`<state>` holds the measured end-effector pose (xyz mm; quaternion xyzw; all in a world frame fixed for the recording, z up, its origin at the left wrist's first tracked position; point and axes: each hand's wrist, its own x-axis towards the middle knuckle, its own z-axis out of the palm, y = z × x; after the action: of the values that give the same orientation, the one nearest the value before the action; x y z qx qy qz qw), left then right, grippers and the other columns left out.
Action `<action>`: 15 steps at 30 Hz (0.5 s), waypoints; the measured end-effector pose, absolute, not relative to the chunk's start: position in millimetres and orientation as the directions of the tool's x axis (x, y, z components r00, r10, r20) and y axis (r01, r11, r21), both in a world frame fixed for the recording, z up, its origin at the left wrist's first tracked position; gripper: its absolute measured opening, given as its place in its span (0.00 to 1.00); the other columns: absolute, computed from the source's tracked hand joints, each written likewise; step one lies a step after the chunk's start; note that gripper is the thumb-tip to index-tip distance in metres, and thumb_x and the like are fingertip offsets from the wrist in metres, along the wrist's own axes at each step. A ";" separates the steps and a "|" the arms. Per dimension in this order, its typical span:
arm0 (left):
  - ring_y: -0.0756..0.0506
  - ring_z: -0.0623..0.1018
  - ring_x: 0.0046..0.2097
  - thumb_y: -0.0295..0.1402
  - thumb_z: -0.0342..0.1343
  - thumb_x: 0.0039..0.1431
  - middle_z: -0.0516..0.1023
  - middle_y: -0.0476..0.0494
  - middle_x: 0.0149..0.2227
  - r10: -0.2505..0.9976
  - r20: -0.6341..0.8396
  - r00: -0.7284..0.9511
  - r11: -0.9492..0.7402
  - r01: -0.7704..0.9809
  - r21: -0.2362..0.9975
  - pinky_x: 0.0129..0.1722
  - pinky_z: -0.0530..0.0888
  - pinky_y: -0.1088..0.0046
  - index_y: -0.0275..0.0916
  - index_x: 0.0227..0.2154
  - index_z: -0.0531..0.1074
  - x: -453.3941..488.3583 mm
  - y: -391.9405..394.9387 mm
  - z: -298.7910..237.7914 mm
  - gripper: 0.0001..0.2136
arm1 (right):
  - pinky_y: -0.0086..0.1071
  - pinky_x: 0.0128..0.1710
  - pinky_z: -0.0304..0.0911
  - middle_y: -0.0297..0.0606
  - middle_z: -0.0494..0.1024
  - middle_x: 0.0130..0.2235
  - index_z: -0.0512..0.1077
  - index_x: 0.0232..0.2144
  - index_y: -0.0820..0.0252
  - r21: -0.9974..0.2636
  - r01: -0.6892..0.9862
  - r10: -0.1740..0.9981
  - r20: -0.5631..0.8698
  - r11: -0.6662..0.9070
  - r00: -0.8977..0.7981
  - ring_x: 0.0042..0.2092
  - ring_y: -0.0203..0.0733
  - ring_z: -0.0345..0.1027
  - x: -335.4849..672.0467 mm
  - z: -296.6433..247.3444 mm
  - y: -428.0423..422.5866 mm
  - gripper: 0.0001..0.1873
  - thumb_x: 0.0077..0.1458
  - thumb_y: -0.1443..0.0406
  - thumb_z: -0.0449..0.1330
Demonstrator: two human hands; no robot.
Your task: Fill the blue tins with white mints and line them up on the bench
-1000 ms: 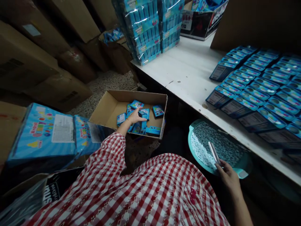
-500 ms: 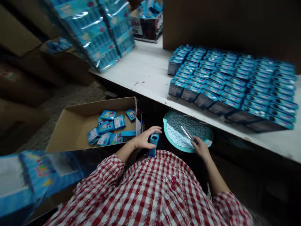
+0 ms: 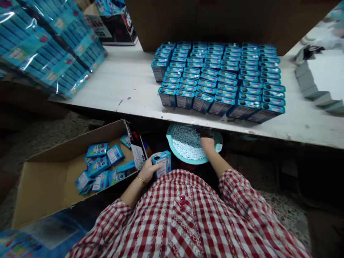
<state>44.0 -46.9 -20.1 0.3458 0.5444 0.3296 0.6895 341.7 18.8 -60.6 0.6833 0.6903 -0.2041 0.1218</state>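
Note:
My left hand (image 3: 147, 169) is closed around a small blue box (image 3: 162, 164), held upright in front of my lap. A dark round opening shows in its top. My right hand (image 3: 208, 144) reaches down into a turquoise basin (image 3: 170, 144) of small white pellets (image 3: 186, 147), under the table edge. Its back is curled like a fist, while the fingertips and whatever they grip are lost in shade. Left of my left hand, a cardboard carton (image 3: 48, 179) contains several blue boxes (image 3: 98, 165) lying loose.
Rows of upright blue boxes (image 3: 223, 82) with round openings stand on the white table (image 3: 118, 82). Wrapped stacks of blue packs (image 3: 51, 53) rise at the left, near a black-and-white carton (image 3: 118, 28). White stepped pieces (image 3: 319, 82) lie at the right.
My right hand, which held a shiny metal tube-like scoop above the pellets, has gone down into the basin. The left hand has turned the box, showing its broad side. My view has swung right.

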 end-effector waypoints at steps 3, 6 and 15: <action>0.42 0.77 0.42 0.36 0.67 0.36 0.77 0.41 0.40 0.834 -0.529 0.156 0.546 -0.098 0.832 0.45 0.73 0.61 0.37 0.44 0.68 48.6 -36.9 -20.6 0.29 | 0.33 0.41 0.59 0.49 0.75 0.44 0.71 0.45 0.65 -0.118 0.992 0.909 -0.406 0.047 -0.091 0.44 0.43 0.68 325.0 -65.1 7.8 0.20 0.60 0.71 0.42; 0.43 0.77 0.43 0.38 0.66 0.38 0.77 0.42 0.41 0.880 -0.457 0.128 0.465 -0.037 0.884 0.46 0.73 0.62 0.36 0.45 0.67 52.2 -25.4 -26.3 0.28 | 0.32 0.42 0.58 0.48 0.71 0.49 0.66 0.51 0.64 -0.080 0.995 0.927 -0.367 0.051 -0.077 0.46 0.44 0.65 341.4 -59.8 -8.2 0.21 0.59 0.71 0.42; 0.44 0.75 0.47 0.41 0.62 0.45 0.75 0.44 0.45 0.965 -0.201 0.168 0.140 0.314 0.939 0.52 0.69 0.63 0.39 0.47 0.66 60.4 -4.1 -39.5 0.25 | 0.32 0.40 0.60 0.51 0.72 0.47 0.69 0.48 0.64 -0.195 0.981 0.836 -0.541 -0.014 -0.096 0.43 0.43 0.69 365.4 -75.2 -11.3 0.19 0.58 0.70 0.46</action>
<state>60.4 -4.1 -39.5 0.5717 0.5596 0.3208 0.5070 365.4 -11.3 -75.2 0.6589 0.6891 -0.2702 0.1343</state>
